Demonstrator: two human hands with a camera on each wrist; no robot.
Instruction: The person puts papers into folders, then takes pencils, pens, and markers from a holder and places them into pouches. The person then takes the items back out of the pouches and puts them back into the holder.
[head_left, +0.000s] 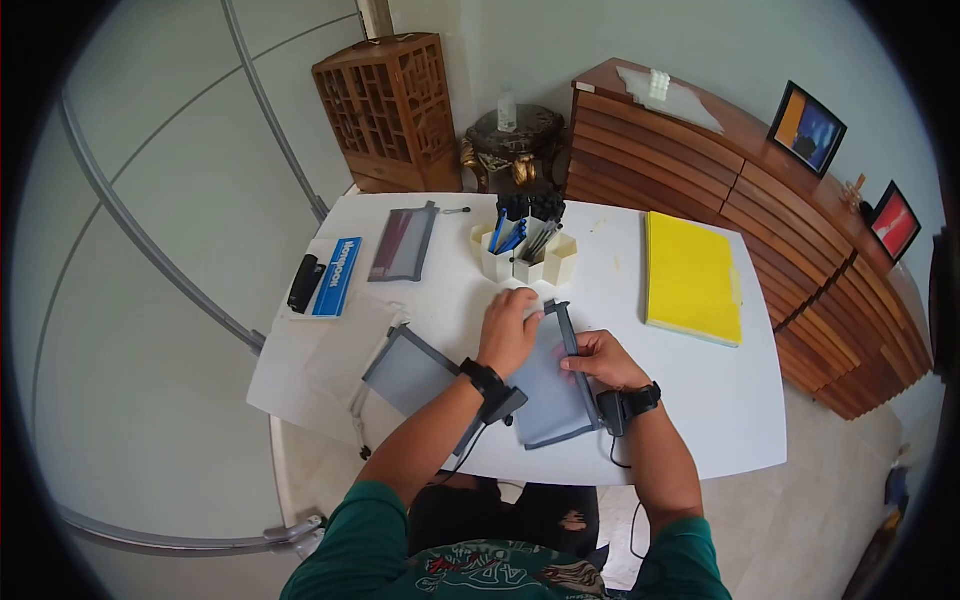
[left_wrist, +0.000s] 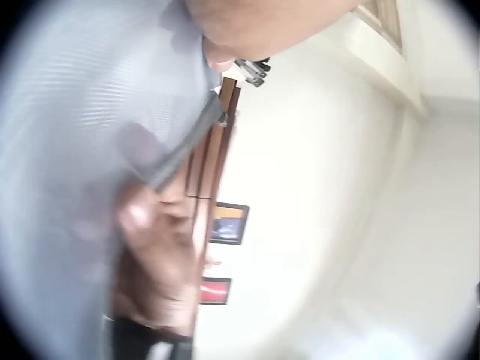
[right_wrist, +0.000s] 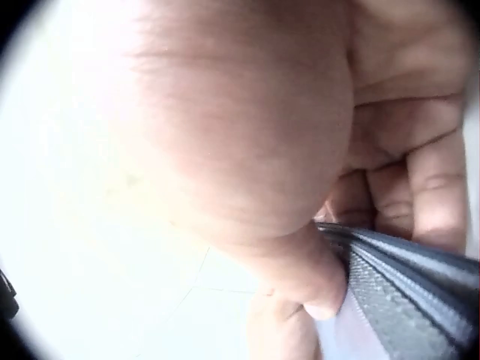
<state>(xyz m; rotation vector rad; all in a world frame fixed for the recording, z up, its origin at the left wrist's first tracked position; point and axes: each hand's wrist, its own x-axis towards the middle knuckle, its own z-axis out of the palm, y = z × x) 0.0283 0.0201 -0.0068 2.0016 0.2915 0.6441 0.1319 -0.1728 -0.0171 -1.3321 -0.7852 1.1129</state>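
Observation:
A grey mesh zip pouch [head_left: 548,390] lies in front of the person, its zipper edge raised along the right side. The right hand [head_left: 605,360] pinches that zipper edge between thumb and fingers; the zipper [right_wrist: 405,277] shows close up in the right wrist view. At the pouch's far left corner is the left hand [head_left: 508,328], its thumb and fingers gripping the edge. The left wrist view has the mesh [left_wrist: 90,112] filling its left side. Under the left forearm lies a second grey pouch [head_left: 410,370], partly hidden by the arm.
A clear plastic bag [head_left: 345,345] lies at the left. Beyond it are a blue notebook [head_left: 338,277] with a black stapler-like item [head_left: 306,284] and another pouch [head_left: 402,245]. A cream pen holder [head_left: 497,266] stands at the back, yellow paper stack [head_left: 692,278] at right.

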